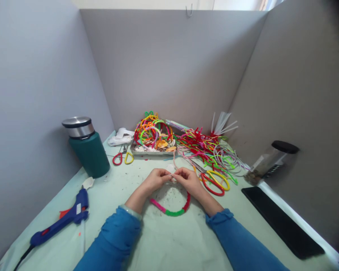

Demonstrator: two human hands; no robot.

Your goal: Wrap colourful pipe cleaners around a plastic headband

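My left hand and my right hand meet at the middle of the table, thumbs and forefingers pinched together. Between their tips is a thin pale pipe cleaner; a pale pink strand rises from there toward the tray. Fingers hide most of the pinched part. Below the hands curves a fuzzy pipe-cleaner band in pink, green and red. Its red end runs up beneath my right hand. Large scissors with red and yellow handles lie just right of my right hand.
A tray of colourful pipe-cleaner loops and a heap of pipe cleaners lie at the back. Smaller scissors, a green flask and a blue glue gun are left. Right stand a clear jar and black slab.
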